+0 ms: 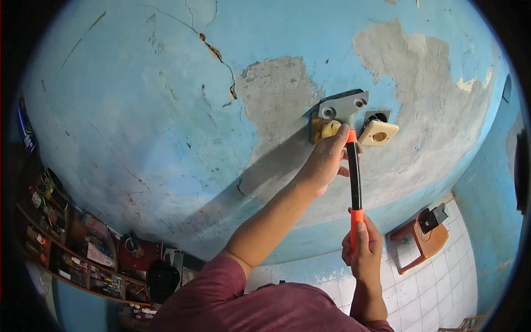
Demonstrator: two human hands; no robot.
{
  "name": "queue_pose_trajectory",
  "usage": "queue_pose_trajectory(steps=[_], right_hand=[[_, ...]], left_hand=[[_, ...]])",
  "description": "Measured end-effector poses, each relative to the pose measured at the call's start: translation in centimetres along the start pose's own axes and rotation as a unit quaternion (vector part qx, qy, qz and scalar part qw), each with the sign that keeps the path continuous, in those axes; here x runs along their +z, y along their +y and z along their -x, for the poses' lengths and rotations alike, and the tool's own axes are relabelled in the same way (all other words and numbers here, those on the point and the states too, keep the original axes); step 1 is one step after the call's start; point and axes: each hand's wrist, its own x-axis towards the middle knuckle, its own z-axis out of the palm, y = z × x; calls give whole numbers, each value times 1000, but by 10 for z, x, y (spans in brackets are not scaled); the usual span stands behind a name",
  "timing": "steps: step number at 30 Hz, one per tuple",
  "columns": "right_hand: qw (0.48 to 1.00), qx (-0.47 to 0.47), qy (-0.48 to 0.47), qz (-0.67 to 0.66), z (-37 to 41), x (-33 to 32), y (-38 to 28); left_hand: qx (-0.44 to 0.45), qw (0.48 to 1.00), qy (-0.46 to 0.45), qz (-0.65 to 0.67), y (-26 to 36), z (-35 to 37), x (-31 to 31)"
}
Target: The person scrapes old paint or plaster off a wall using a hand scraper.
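Note:
A long-handled scraper (355, 177) with a grey head and a black and orange handle stands nearly upright against the wall. My left hand (327, 161) is closed around the handle's upper end, thumb on the orange collar just below the head. Lower down, my right hand (365, 249) wraps the orange grip. The scraper's blade edge lies at the blue wall (166, 110), just above two electrical fittings. One fitting, with a yellowish plug (331, 129), is partly hidden by my hand and the scraper head. The other, a cream socket (379, 135), hangs tilted out of its wall box.
Bare grey patches (276, 83) and a long crack (213, 51) mark the wall. A shelf (83, 271) crowded with small items stands at lower left. On the tiled floor (409, 293) at lower right is an orange stool (428, 240) with a black device (431, 219) on it.

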Motion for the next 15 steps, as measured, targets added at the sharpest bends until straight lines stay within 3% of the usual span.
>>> queue_pose_trajectory(steps=[4,7,9,15], right_hand=[[999,-31,0,19,-14,6,-14],[999,-35,-11,29,-13,-8,-14],[998,-19,-14,50,-9,-11,-16],[999,-40,1,20,-19,-5,-22]], left_hand=[[48,998,-21,20,11,-10,0],[46,998,-33,16,11,-7,0],[-7,1000,8,-10,6,2,2],[22,999,-29,0,11,-12,-3]])
